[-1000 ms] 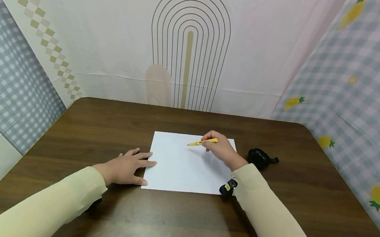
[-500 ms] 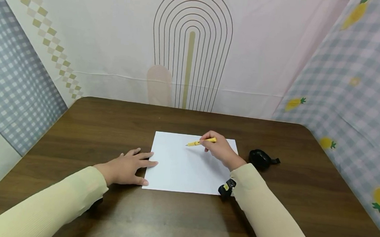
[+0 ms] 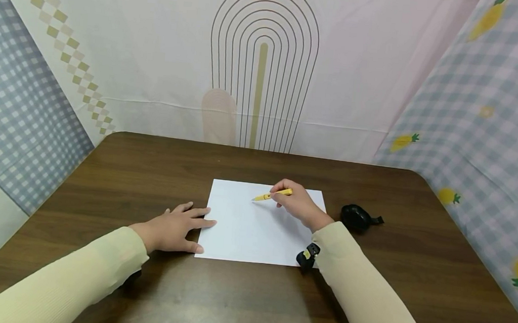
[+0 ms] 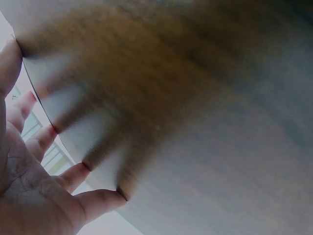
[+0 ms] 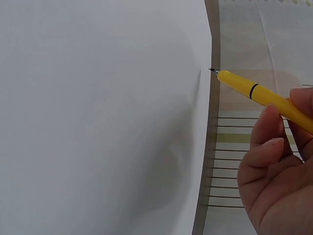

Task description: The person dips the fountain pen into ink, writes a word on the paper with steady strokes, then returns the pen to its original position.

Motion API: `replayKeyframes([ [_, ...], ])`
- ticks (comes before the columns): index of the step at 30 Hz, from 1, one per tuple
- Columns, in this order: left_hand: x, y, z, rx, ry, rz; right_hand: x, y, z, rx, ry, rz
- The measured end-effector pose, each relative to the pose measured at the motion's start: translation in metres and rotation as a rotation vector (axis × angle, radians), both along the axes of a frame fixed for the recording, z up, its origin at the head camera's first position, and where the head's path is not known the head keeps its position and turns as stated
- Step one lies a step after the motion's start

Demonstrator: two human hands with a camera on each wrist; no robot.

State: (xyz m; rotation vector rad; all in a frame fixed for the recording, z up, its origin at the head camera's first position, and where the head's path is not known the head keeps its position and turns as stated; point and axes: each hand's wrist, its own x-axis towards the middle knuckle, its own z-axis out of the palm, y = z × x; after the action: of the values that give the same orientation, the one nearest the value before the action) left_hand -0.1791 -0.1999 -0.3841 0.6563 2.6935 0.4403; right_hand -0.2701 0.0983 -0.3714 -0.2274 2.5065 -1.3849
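Note:
A white sheet of paper (image 3: 244, 231) lies on the brown table. My left hand (image 3: 171, 231) rests flat at its left edge with the fingers spread; some fingertips and the thumb overlap the sheet. In the left wrist view, the fingertips (image 4: 87, 166) of this hand touch down on the tabletop side. My right hand (image 3: 299, 204) pinches a yellow pen (image 3: 263, 197) over the upper part of the sheet, its tip pointing left. Seen from the right wrist, the pen has a black ring and a small metal tip, which hovers just off the paper beside its shadow.
A black rounded object (image 3: 356, 218) with a short strap lies on the table (image 3: 158, 169) to the right of the paper. Beyond the table's far edge hangs a white patterned cloth (image 3: 157, 62), with checked cloths at both sides.
The right hand and pen have shifted slightly left and a little nearer over the paper. My left hand stays in place at the sheet's edge.

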Motion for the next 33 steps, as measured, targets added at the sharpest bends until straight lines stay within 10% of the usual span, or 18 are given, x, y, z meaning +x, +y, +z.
replayKeyframes([
  [33,-0.0004,0.0,-0.0001,-0.019,0.006,-0.009,-0.0026,-0.0053,-0.0025,0.001,-0.021,0.02],
])
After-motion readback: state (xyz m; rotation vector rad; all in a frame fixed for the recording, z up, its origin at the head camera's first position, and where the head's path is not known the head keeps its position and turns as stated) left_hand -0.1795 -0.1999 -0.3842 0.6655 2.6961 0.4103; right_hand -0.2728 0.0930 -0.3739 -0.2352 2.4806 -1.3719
